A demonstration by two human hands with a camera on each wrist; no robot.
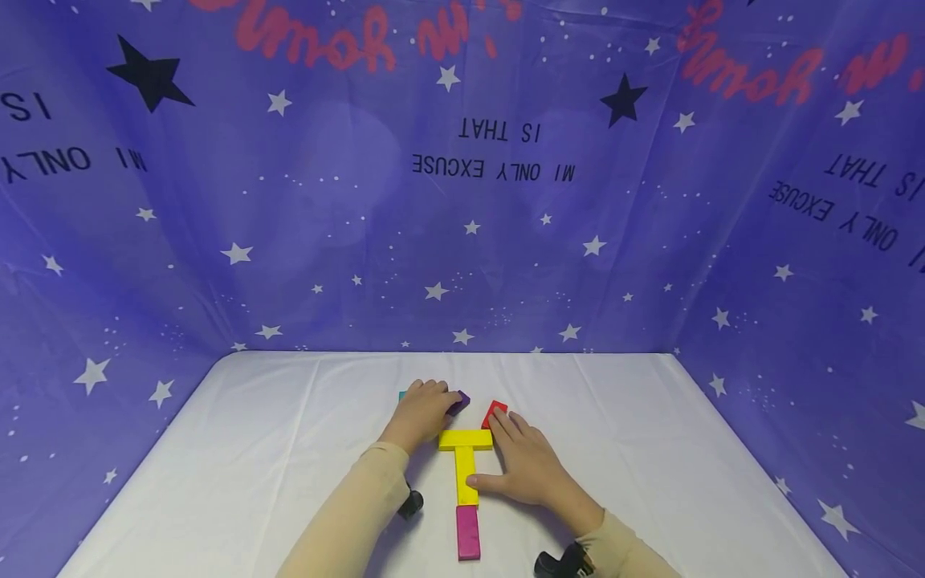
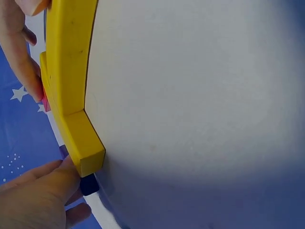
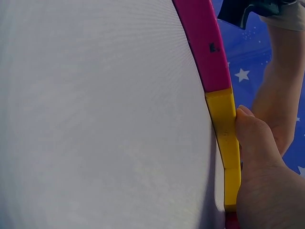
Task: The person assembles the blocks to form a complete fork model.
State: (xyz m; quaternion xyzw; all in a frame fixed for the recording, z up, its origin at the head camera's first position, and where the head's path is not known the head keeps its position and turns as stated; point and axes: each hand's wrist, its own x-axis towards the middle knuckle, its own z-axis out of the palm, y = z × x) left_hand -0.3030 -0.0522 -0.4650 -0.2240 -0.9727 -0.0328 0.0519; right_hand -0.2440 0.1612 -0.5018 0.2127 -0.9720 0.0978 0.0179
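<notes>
Two yellow blocks (image 1: 466, 439) form a T on the white cloth, the crossbar on the far side. A magenta block (image 1: 468, 533) continues the stem toward me. My left hand (image 1: 421, 413), beyond the crossbar's left end, pinches a dark purple block (image 1: 462, 401) by its thumb and curled fingers. Under that hand a teal block (image 1: 401, 396) shows only a corner. My right hand (image 1: 531, 466) lies with its fingers extended, fingertips on a tilted red block (image 1: 495, 413) off the crossbar's right end. Its thumb touches the side of the yellow stem (image 3: 228, 129).
The white-covered table (image 1: 636, 425) runs back to a purple-blue curtain (image 1: 462, 265) with stars and lettering, which also closes both sides. Black wrist devices (image 1: 412, 504) sit at both sleeves, the right one (image 1: 560, 562) near the front.
</notes>
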